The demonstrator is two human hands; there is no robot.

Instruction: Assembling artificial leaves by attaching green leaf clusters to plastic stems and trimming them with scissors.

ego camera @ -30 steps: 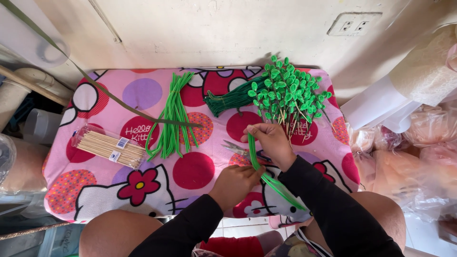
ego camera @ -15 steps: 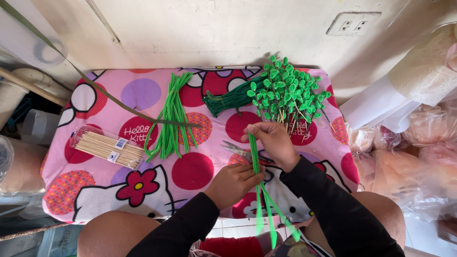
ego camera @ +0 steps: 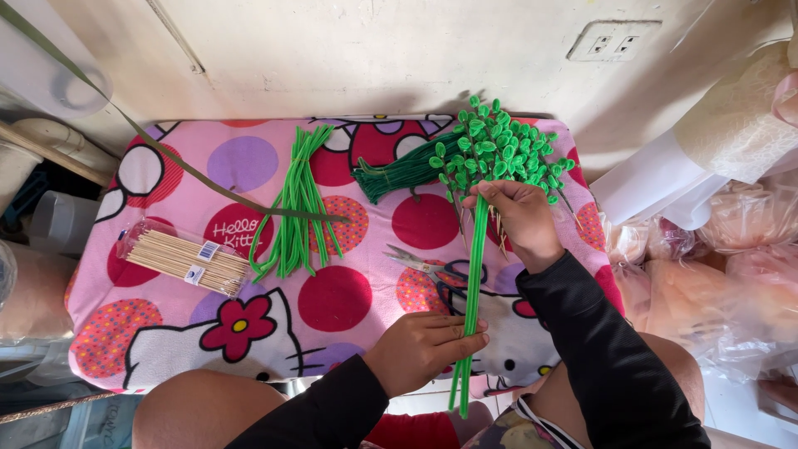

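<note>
Green stem [ego camera: 474,274] pinched by both hands; scissors [ego camera: 432,270] partly hidden behind it.

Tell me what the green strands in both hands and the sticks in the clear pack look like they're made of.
Green strands: probably fuzzy pipe-cleaner wire, matte, held straight between left hand and right hand. Sticks: pale, thin and straight, likely bamboo or wood, in glossy plastic wrap.

Both arms in long black sleeves, reaching forward from the lap. Left hand [ego camera: 424,347] low and near the body, palm down, fingers extended together toward the right, thumb tucked beneath in a pinch. Right hand [ego camera: 519,218] farther out and higher, wrist bent, fingers curled closed, knuckles facing up.
</note>
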